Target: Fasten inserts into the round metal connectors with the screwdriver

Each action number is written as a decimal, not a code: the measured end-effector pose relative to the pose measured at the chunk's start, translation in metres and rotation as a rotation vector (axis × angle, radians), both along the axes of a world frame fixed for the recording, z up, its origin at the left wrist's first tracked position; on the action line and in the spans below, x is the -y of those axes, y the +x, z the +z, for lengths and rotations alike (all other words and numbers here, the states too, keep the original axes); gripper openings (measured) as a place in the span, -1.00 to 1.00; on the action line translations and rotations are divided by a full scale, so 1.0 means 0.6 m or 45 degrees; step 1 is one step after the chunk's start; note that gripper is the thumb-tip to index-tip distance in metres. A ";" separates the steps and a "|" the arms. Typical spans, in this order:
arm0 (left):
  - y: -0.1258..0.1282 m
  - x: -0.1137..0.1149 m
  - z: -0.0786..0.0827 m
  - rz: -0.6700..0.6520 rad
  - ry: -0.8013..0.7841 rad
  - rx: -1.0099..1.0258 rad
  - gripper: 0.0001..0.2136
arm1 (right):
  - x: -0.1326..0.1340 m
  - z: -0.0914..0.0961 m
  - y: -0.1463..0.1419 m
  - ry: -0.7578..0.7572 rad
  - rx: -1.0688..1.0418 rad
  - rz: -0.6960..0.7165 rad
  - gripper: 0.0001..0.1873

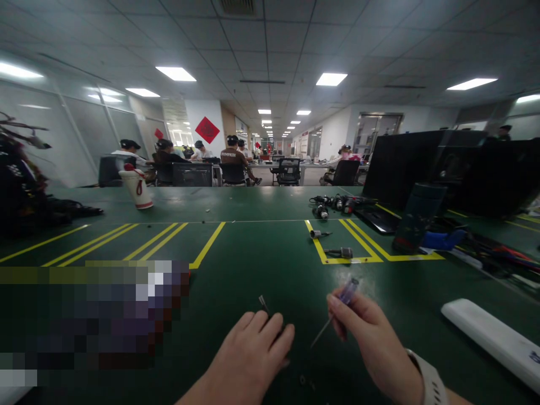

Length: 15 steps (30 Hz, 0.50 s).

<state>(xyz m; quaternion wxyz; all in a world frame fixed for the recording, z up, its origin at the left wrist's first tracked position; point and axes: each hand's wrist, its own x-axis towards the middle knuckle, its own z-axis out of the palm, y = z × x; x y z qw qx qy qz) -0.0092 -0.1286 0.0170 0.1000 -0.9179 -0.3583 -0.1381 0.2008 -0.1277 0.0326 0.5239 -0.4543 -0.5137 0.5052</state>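
My right hand is closed round a small screwdriver with a clear purple handle, its thin shaft pointing down and left toward the green table. My left hand rests knuckles-up on the table with curled fingers over a small dark part; a thin metal tip pokes out beyond the fingers. What the left hand grips is mostly hidden. A white watch band is on my right wrist.
Small metal parts lie in a yellow-taped square ahead. Black connectors, a dark cup, monitors and a white bar stand at the right. A white bottle stands far left. Several people sit at desks behind.
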 end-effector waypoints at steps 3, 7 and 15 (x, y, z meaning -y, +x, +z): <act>0.002 0.000 0.013 0.164 -0.348 0.460 -0.67 | 0.019 -0.011 -0.006 0.086 0.198 0.104 -0.60; 0.009 -0.001 0.029 0.292 -1.076 1.323 -0.72 | 0.032 -0.015 -0.009 0.274 0.513 0.134 -0.66; 0.016 0.008 0.031 0.390 -1.749 2.117 -0.75 | 0.037 -0.004 -0.012 0.501 0.779 0.143 -0.76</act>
